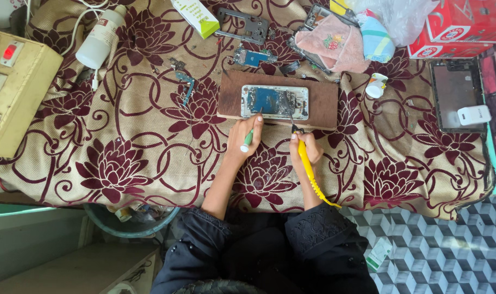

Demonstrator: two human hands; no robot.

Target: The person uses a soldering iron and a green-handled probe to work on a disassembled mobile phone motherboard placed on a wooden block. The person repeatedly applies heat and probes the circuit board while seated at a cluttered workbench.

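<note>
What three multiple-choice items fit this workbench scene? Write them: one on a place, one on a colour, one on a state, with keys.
1. Where does the opened phone lie?
A. on the wooden board
B. on the beige box
C. on the tiled floor

2. What colour is the handle of the soldering iron in the right hand?
A. red
B. yellow
C. black

3. What state is the left hand in?
A. flat and empty
B. out of view
C. closed around a green-and-white tool

Answers:
1 A, the phone rests on the brown board on the patterned cloth.
2 B, a yellow handle runs back from the fist.
3 C, the tool's end sticks out of the fingers.
</note>
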